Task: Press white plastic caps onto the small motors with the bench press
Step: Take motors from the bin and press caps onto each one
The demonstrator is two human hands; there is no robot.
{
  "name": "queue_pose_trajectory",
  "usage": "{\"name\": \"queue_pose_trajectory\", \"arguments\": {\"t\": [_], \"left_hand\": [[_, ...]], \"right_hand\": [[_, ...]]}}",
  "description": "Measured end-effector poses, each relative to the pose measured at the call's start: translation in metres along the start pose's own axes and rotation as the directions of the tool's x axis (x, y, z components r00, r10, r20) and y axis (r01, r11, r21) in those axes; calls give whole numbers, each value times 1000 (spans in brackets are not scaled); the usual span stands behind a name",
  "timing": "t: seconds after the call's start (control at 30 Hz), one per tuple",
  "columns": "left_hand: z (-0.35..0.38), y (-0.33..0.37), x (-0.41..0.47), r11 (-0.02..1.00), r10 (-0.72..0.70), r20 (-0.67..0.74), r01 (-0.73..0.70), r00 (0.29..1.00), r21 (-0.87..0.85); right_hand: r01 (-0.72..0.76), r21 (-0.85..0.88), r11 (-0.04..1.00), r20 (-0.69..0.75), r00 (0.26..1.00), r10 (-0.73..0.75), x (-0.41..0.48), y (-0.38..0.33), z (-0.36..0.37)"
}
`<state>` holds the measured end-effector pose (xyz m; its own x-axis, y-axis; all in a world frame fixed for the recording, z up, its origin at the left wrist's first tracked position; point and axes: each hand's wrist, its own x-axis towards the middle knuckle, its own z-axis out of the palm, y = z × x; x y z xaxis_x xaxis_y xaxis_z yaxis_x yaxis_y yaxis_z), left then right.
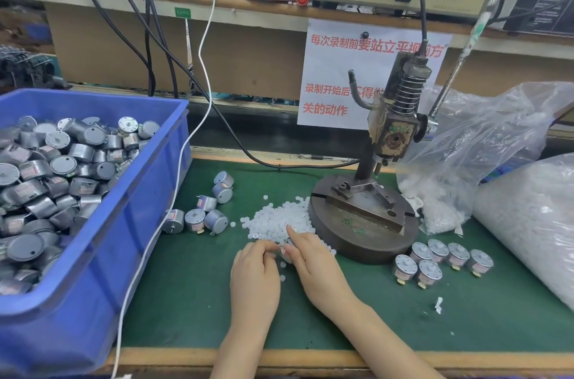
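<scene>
Misalignment looms: with left hand (255,267) and right hand (315,263) fingers both curled round a small motor (286,249) beside the cap pile (278,220), mid-table, a crookedly seated cap could crack under the bench press (377,192).

Table (192,310) as I see it remotely: green mat, wooden front edge. Left to right on it:
- blue bin (133,223), heaped with motors
- loose motors (198,217) just beside the bin
- white caps (273,220), piled against the bench press base (366,242)
- six motors (441,260) standing on end
- crumpled clear bag (484,142)
- full bag (534,223)
</scene>
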<state>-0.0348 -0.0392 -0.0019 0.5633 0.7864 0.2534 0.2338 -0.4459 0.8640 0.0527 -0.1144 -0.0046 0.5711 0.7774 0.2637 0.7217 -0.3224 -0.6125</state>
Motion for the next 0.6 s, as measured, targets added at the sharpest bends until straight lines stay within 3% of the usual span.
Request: {"name": "queue_pose_trajectory", "arguments": {"t": [0.6], "left_hand": [[-3, 1, -1, 997, -27, -38, 24, 999, -72]], "right_hand": [[105, -240, 965, 78, 993, -89, -3, -11, -1]]}}
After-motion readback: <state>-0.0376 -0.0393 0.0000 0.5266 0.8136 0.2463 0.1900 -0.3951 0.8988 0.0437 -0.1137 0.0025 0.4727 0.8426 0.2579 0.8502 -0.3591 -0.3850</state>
